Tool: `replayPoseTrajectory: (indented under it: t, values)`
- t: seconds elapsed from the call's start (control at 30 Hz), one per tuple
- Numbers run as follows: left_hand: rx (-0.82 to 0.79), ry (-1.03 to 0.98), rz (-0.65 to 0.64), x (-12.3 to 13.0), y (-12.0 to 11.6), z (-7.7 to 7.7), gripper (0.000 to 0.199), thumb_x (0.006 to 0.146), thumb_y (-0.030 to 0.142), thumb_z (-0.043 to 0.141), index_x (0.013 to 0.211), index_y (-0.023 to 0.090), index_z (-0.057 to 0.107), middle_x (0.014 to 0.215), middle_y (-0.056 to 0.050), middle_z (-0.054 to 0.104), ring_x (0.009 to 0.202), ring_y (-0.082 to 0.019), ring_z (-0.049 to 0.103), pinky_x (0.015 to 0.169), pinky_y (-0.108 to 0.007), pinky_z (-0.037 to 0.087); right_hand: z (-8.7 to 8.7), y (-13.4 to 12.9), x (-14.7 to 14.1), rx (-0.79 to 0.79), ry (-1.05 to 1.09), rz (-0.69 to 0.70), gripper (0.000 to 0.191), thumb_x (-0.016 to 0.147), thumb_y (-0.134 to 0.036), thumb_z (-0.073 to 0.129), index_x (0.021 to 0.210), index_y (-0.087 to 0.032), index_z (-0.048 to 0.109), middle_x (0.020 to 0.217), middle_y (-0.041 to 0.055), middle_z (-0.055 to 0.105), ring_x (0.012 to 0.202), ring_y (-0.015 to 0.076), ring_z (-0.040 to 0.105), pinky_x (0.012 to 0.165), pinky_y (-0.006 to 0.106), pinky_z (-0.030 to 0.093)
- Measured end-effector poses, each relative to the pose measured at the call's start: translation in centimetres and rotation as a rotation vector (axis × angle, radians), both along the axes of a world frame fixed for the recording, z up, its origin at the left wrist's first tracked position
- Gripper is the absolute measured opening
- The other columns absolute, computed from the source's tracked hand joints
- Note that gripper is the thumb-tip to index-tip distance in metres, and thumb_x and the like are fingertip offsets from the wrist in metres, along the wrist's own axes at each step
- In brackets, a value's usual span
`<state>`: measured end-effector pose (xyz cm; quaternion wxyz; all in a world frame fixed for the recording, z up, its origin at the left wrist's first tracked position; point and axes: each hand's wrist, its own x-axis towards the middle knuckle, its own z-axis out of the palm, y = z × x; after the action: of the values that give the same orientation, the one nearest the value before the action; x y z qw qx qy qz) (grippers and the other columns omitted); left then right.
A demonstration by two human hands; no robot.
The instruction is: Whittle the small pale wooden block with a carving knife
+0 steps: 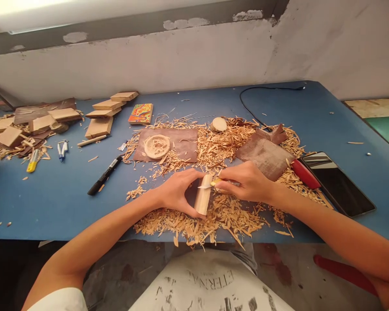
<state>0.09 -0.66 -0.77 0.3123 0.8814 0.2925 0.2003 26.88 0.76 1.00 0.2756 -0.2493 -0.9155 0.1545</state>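
My left hand (180,190) grips a small wooden block (203,199) by its ends, thumb at the near end and fingers at the far one. The block is held on edge above the shavings. In my right hand (246,181) is a yellow utility knife (215,182), mostly hidden by the fingers. Its blade lies against the block's face, pointing left. Curled wood shavings (227,216) spread beneath both hands. Just beyond them, a round carved wooden disc (157,146) rests on a brown sandpaper sheet (184,144).
A black marker (105,174), a painted block (140,113) and stacked wooden blocks (104,110) are on the left. Another yellow cutter (33,160) lies farther left. Folded sandpaper (264,151), a red-handled item (305,173), a phone (339,183) and a black cable (262,88) are on the right.
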Motion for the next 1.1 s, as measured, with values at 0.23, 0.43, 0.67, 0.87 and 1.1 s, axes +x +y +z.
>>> replayPoseTrajectory:
  t: [0.23,0.43,0.67,0.87,1.1]
  values:
    - [-0.023,0.034,0.008,-0.09,-0.05,0.05,0.091,0.056,0.069,0.087,0.127,0.022,0.057,0.113,-0.01,0.069,0.099,-0.029,0.067,0.086,-0.043,0.053,-0.46,-0.04,0.35,0.085,-0.03,0.023,0.042,0.103,-0.046,0.055,0.073,-0.017,0.061,0.057,-0.0032,0.054,0.052,0.0089,0.048,0.056,0.029,0.026]
    - [-0.019,0.037,0.004,-0.1,-0.05,0.02,0.092,0.056,0.07,0.087,0.129,0.021,0.056,0.113,-0.011,0.07,0.1,-0.03,0.067,0.088,-0.044,0.054,-0.64,0.25,0.37,0.035,-0.021,0.033,0.045,0.103,-0.049,0.055,0.071,-0.018,0.06,0.056,-0.004,0.052,0.051,0.0082,0.045,0.056,0.028,0.026]
    - [-0.019,0.009,-0.007,-0.04,0.01,0.18,0.09,0.058,0.067,0.088,0.129,0.022,0.056,0.115,-0.01,0.07,0.101,-0.029,0.068,0.089,-0.044,0.054,-0.73,0.12,0.13,-0.053,-0.001,0.018,0.044,0.101,-0.05,0.058,0.07,-0.018,0.06,0.055,-0.0051,0.051,0.05,0.0074,0.043,0.055,0.026,0.026]
    - [-0.029,-0.011,-0.013,-0.08,0.01,0.1,0.09,0.058,0.066,0.088,0.129,0.022,0.056,0.118,-0.011,0.07,0.103,-0.029,0.068,0.092,-0.044,0.054,-0.76,0.01,0.04,-0.106,-0.012,-0.015,0.044,0.1,-0.051,0.059,0.073,-0.017,0.062,0.058,-0.0043,0.054,0.052,0.0074,0.044,0.055,0.026,0.026]
    - [-0.034,-0.013,-0.011,-0.02,0.12,0.21,0.089,0.057,0.064,0.089,0.128,0.021,0.057,0.114,-0.01,0.07,0.1,-0.028,0.067,0.089,-0.043,0.054,-0.92,0.33,0.09,-0.1,-0.031,-0.01,0.046,0.101,-0.051,0.056,0.069,-0.018,0.058,0.055,-0.0038,0.052,0.051,0.0079,0.042,0.055,0.027,0.024]
